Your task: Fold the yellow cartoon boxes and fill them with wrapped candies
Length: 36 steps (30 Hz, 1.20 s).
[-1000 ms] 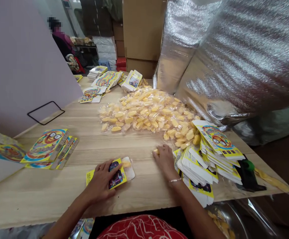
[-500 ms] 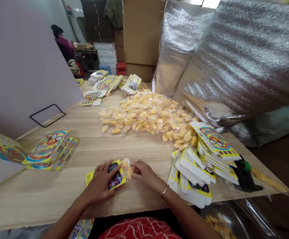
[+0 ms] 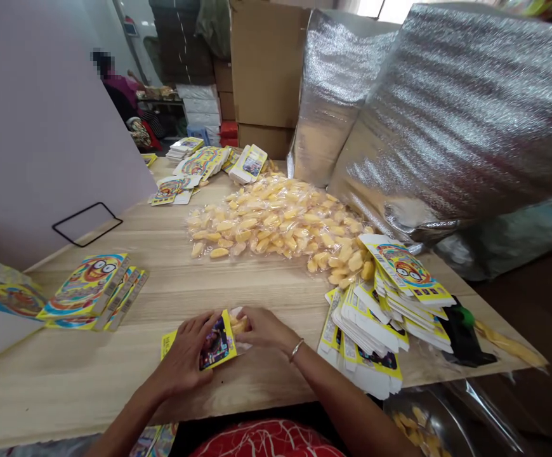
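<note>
Near the front edge of the wooden table, my left hand is wrapped over a small yellow box with a dark picture, lying flat. At the box's right end, my right hand grips a clear packet of yellow pieces; the packet sits against that end. A large heap of similar clear packets lies further back. To the right of my hands are stacked flat yellow and white boxes.
Filled-looking boxes stand at the left. More boxes lie at the back, before cardboard. Silver foil sheets rise at the right. A black tape dispenser is near the right edge. A person sits far behind.
My right hand has moved left with the packet, closer to the box's end. The whole view has shifted slightly.
</note>
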### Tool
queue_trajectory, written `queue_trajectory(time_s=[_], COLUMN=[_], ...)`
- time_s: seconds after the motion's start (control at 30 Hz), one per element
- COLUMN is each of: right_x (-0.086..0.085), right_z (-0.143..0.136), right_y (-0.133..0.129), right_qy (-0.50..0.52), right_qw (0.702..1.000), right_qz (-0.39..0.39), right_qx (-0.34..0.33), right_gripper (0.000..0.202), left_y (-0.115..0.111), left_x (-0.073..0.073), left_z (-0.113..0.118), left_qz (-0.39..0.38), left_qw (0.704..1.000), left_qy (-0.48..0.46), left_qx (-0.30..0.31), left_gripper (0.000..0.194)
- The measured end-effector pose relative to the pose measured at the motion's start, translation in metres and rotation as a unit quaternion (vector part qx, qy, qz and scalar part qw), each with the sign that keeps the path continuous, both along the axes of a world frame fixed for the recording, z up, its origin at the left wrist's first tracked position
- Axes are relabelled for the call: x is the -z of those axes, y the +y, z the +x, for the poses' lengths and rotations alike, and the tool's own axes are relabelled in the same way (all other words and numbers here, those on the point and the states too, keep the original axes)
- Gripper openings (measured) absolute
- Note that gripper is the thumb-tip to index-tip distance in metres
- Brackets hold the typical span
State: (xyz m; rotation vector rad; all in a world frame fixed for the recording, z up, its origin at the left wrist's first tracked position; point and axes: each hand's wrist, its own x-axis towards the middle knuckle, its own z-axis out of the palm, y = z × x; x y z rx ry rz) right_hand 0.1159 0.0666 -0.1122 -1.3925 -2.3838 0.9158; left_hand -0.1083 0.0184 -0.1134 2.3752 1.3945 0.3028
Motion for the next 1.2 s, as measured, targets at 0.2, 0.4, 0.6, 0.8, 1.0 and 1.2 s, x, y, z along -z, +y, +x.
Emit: queue_trajectory(time_s=[0.2,0.4,0.6,0.8,1.0,1.2], right_x=[0.006,0.022,0.013,-0.039,-0.044,-0.028], right_z=[-0.025,-0.012,-0.016,0.006,0.018,0.018], right_y=[0.001,0.013,-0.001,-0.013,-0.039,-0.055], right_qy=[0.019,0.269,0.311,0.233,0.207,0.299], right_qw=[0.999,0.878,0.916,0.968,0.976,0.922], right_qz=[-0.001,-0.341,-0.248,0.097,0.036,0.116], right_qx=[0.045,-0.201,-0.039,-0.005,-0.057,0.217], right_gripper=[0.037,0.018,0.007,0.033,0.032,0.030], left_y=[0.002,0.003,0.003,-0.008,-0.039,-0.043], left_x=[-0.002,-0.004,-0.013,-0.032,-0.034,-0.050], left_z=[0.000,0.011,0.016,0.027,0.058,0.058], left_qz=[0.003,-0.011,-0.115,-0.409,-0.351,-0.280], left_qw=[1.000,0.999,0.974,0.723,0.662,0.675], left_qy=[-0.005,0.042,-0.139,-0.511,-0.599,-0.610], left_qx=[-0.001,-0.016,-0.139,-0.222,-0.281,-0.307], left_gripper=[0.099,0.094,0.082,0.043,0.079,0.086])
